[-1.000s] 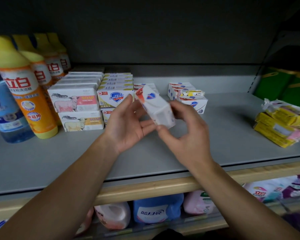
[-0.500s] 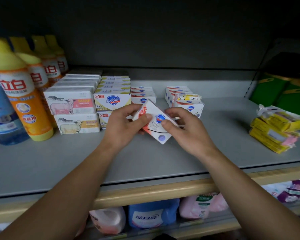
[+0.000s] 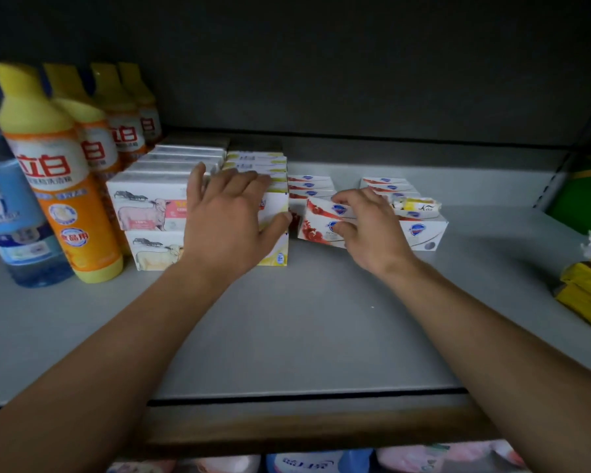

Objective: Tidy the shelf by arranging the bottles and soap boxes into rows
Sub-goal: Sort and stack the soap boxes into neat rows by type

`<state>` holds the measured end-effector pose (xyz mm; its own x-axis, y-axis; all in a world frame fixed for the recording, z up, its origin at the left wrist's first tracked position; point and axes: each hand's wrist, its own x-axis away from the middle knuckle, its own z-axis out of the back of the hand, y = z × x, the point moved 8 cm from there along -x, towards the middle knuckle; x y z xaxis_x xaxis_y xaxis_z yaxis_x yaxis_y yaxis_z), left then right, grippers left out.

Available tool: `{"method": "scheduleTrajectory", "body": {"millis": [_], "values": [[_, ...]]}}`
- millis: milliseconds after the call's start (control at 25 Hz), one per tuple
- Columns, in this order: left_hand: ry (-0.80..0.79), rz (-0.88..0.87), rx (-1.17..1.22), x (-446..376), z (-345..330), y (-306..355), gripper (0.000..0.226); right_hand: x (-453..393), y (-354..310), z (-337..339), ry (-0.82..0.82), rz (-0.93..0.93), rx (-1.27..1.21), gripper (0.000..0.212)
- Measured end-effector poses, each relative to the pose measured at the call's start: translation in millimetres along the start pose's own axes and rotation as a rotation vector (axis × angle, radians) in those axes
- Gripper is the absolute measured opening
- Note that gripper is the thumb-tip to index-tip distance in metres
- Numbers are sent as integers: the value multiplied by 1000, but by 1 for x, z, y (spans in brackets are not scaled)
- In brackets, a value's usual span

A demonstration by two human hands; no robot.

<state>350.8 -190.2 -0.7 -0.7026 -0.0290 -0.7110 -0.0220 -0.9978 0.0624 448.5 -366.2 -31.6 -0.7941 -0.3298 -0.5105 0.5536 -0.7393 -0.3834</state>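
My right hand (image 3: 369,227) pinches the red soap box (image 3: 321,223), long axis crosswise, fronting its row; left hand (image 3: 229,216) rests flat.

The left hand (image 3: 231,216) covers the front of the yellow-and-white soap boxes (image 3: 276,230). At the shelf's right edge, yellow wrapped packets (image 3: 585,291) are cut off. The small print on the labels is unreadable.
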Motion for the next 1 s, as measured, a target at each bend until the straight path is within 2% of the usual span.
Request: {"method": "scheduleTrajectory", "body": {"millis": [120, 400, 600, 720, 880, 1000], "values": [[60, -17, -21, 2, -8, -4, 57, -22, -4, -25, 35, 41, 100, 40], [111, -1, -2, 2, -9, -6, 55, -34, -6, -46, 71, 81, 131, 35], [120, 0, -11, 2, -10, -6, 56, -32, -10, -48, -107, 79, 278, 49], [101, 2, -40, 2, -11, -6, 56, -14, -17, -32, -136, 64, 241, 58], [6, -12, -79, 2, -13, -6, 59, 40, 4, 7, -95, -51, 38, 52], [-59, 29, -65, -2, -7, -1, 59, 74, 44, 33, -142, -161, 129, 47]]}}
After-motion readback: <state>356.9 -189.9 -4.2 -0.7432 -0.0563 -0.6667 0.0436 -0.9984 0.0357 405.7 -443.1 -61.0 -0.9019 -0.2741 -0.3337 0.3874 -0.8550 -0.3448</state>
